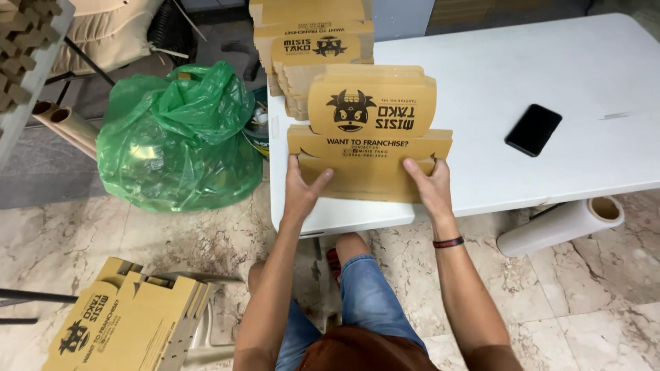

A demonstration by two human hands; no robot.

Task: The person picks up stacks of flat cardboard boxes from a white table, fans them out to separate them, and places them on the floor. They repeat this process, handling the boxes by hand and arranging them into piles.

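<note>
While we sit at the white folding table (550, 103), our left hand (300, 189) and right hand (430, 184) clamp the flat brown printed cardboard box blank (371, 148) at the table's near edge, apart, steadying both lower corners.

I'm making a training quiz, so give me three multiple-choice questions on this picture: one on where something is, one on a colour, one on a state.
1. Where is the phone?
A. on the floor
B. on the table, right of the flat box
C. in the bag

2. What colour is the bag?
A. green
B. red
C. blue

3. How is the flat box held?
A. by one hand
B. by no hand
C. by both hands at its near edge

Answers:
1 B, it lies on the white tabletop.
2 A, clear green plastic.
3 C, the left hand and right hand both grip it.
</note>
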